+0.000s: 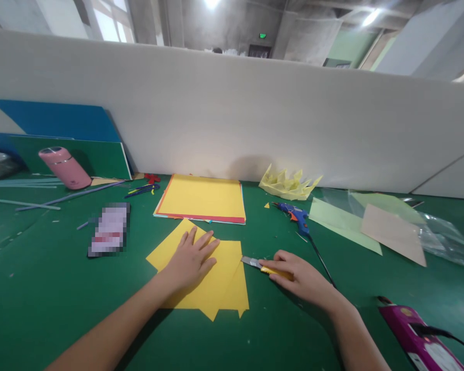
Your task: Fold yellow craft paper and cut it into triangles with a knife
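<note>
My left hand [193,257] lies flat with its fingers spread, pressing on several overlapping sheets of yellow paper [228,281]. In my right hand [299,275] is a utility knife [274,270] with a yellow handle, its blade out and pointing left. The blade tip meets the right edge of the yellow paper, near the upper corner. Pointed bits of paper stick out past the sheets' lower edge.
Behind the sheets lies a stack of coloured paper [201,198]. A yellow paper crown-like piece [290,184], a blue glue gun [299,219] and loose pale sheets [344,226] are to the right. A phone [110,229] and pink bottle [65,167] lie left; a purple power strip [421,335] sits front right.
</note>
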`<state>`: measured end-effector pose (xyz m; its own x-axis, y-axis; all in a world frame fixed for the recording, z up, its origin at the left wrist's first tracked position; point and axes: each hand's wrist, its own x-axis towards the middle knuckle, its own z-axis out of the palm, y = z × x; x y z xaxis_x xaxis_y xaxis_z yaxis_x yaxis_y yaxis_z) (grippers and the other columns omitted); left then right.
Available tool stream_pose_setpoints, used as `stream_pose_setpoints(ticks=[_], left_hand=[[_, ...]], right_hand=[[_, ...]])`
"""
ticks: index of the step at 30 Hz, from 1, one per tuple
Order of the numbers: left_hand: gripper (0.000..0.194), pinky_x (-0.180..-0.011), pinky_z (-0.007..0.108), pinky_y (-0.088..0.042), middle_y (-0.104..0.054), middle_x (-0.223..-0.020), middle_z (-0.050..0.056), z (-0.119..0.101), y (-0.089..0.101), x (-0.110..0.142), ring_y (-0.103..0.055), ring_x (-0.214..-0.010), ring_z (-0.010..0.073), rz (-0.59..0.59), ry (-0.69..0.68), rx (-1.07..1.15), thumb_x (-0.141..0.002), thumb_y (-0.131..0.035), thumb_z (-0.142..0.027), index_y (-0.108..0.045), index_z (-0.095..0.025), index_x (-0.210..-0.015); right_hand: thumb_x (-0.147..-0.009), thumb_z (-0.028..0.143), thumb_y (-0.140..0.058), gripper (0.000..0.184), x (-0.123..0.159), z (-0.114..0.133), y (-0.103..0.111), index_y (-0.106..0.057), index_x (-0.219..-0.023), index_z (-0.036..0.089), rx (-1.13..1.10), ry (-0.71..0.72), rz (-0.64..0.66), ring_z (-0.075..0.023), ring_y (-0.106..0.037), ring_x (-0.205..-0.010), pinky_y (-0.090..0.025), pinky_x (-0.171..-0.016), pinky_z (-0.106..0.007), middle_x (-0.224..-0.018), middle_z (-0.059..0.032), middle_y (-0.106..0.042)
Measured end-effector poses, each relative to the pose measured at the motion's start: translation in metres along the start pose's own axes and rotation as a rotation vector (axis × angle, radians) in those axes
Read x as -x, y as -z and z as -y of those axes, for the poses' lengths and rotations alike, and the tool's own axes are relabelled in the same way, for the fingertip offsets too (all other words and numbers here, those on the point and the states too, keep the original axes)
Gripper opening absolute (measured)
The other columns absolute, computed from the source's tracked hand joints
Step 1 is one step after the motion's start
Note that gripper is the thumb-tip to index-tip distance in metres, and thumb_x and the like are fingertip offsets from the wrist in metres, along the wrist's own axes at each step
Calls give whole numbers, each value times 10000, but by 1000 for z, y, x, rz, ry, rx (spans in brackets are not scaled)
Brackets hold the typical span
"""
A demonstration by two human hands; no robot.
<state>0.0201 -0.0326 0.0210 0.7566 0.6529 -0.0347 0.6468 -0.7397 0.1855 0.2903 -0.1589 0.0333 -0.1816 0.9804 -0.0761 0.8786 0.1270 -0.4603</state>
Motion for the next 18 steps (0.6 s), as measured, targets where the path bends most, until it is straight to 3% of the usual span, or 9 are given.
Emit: stream_pose_setpoints(ticks=[11,18], left_hand=[[470,-1063,587,-222,-251,-1536,33,5,-4,-1,-150,-1385,417,-76,57,12,-904,-402,-493,-467,-357,-1350],[508,-1059,634,-175,-300,-1513,59,7,-2,-1,-84,-1383,460,-62,65,3,-884,-424,-516,-450,-353,-1365]], right_hand=[[-918,259,-452,363,-2,10,-3,-587,-1253,301,71,25,7,-179,-544,-764,-418,-657,-278,-867,-51,-539],[-921,262,-450,353,-6,17,-11,-596,-1239,306,146,91,-43,-178,-544,-748,-393,-625,-264,-847,-51,-553]])
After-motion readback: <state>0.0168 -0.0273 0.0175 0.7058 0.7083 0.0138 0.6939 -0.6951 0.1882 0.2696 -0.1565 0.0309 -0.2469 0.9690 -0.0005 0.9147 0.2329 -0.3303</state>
